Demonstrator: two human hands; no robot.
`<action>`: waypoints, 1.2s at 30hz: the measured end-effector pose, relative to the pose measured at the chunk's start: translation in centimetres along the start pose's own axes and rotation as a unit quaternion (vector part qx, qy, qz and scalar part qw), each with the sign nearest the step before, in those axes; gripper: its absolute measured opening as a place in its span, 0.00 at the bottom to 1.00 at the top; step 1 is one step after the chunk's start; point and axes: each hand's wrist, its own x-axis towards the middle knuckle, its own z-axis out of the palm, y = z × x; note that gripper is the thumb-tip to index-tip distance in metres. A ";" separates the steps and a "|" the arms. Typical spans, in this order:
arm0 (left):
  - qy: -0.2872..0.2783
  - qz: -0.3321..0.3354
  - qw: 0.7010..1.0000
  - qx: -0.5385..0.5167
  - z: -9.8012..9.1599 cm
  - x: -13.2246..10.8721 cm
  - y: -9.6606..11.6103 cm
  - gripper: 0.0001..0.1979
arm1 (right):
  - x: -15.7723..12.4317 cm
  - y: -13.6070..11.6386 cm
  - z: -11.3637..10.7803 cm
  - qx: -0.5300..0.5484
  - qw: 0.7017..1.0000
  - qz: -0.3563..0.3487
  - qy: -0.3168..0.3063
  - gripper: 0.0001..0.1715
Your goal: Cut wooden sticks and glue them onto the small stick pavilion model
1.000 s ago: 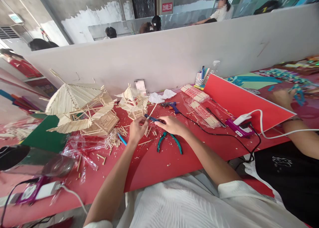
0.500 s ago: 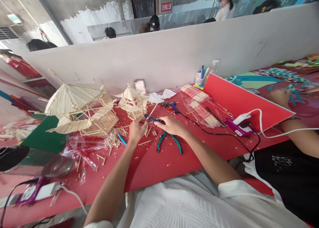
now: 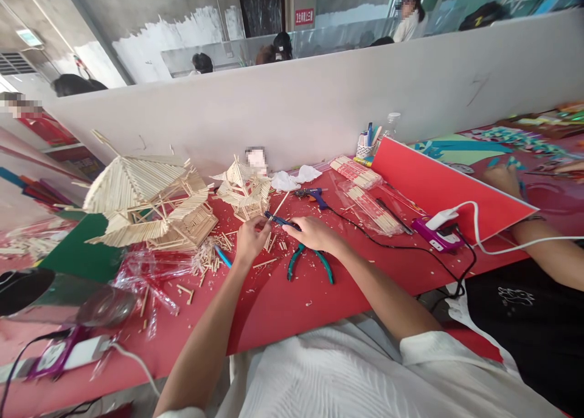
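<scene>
Above the middle of the red table (image 3: 292, 320), my left hand (image 3: 252, 238) pinches a thin wooden stick (image 3: 281, 205) that slants up and to the right. My right hand (image 3: 314, 232) is closed on a slim dark blue hand tool (image 3: 278, 219), whose tip meets the stick beside my left fingertips. Its exact kind is too small to tell. Just below my right hand lie teal-handled pliers (image 3: 311, 266). Behind my left hand stands a small pavilion model (image 3: 244, 190) made of sticks, and a larger stick pavilion (image 3: 146, 187) sits to its left.
A glue gun (image 3: 312, 194) with a black cord and packs of sticks (image 3: 371, 208) lie at right. A red board (image 3: 438, 181) leans near a purple power strip (image 3: 437, 235). Left are plastic wrap (image 3: 155, 269), a blue pen (image 3: 222, 255) and a clear jar (image 3: 104, 302). A co-worker's hand (image 3: 502, 177) shows at right.
My hands stay almost in place, with the stick and blue tool still held together. At the far right, the co-worker's hand has shifted slightly left.
</scene>
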 end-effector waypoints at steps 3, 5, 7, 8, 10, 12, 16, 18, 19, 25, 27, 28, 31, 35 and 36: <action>-0.001 -0.004 1.000 0.003 0.0 0.1 0.0 0.12 | -0.1 0.0 0.1 -0.017 1.000 0.002 0.001 0.26; 0.000 -0.004 1.000 0.002 0.1 0.1 0.0 0.12 | -0.2 -0.1 0.1 -0.026 1.000 0.000 0.004 0.27; 0.001 -0.003 1.000 0.001 0.1 0.0 0.0 0.12 | -0.3 -0.1 0.0 -0.035 0.999 -0.001 0.005 0.27; 0.002 -0.002 1.000 0.002 0.0 0.0 0.1 0.12 | -0.3 -0.1 0.0 -0.040 0.999 0.001 0.004 0.27; 0.004 0.001 1.000 0.007 0.0 -0.1 0.2 0.12 | -0.3 -0.1 0.1 -0.050 0.999 0.005 0.003 0.28; 0.006 0.003 1.000 0.012 0.0 -0.2 0.4 0.12 | -0.2 0.0 0.1 -0.059 0.998 0.009 0.002 0.28; 0.008 0.002 1.000 0.025 0.1 -0.2 0.4 0.12 | -0.1 -0.1 0.2 -0.074 0.997 0.018 -0.004 0.29; 0.007 -0.001 0.999 0.037 0.1 -0.2 0.4 0.12 | -0.1 -0.1 0.2 -0.081 0.996 0.022 -0.007 0.29; 0.007 -0.003 0.999 0.043 0.2 -0.2 0.4 0.12 | -0.1 -0.2 0.2 -0.083 0.996 0.022 -0.006 0.29; 0.017 -0.001 0.999 0.033 0.1 -0.2 0.3 0.13 | 0.1 0.3 0.1 -0.103 0.994 0.034 0.016 0.30; 0.018 0.000 0.999 0.034 0.0 -0.2 0.3 0.13 | 0.3 0.8 -0.2 -0.111 0.993 0.043 0.024 0.31; 0.014 0.002 0.999 0.045 -0.2 -0.2 0.3 0.13 | 0.4 1.0 -0.3 -0.114 0.992 0.049 0.026 0.31; -0.036 0.012 0.990 0.132 -0.5 -0.2 0.5 0.12 | 0.7 1.8 -0.8 -0.121 0.989 0.071 0.041 0.31; -0.132 0.036 0.955 0.265 -0.8 -0.6 0.8 0.11 | 0.9 2.6 -1.4 -0.116 0.987 0.092 0.058 0.31; -0.151 0.045 0.946 0.284 -0.8 -0.8 0.8 0.11 | 1.0 2.8 -1.4 -0.113 0.987 0.095 0.058 0.32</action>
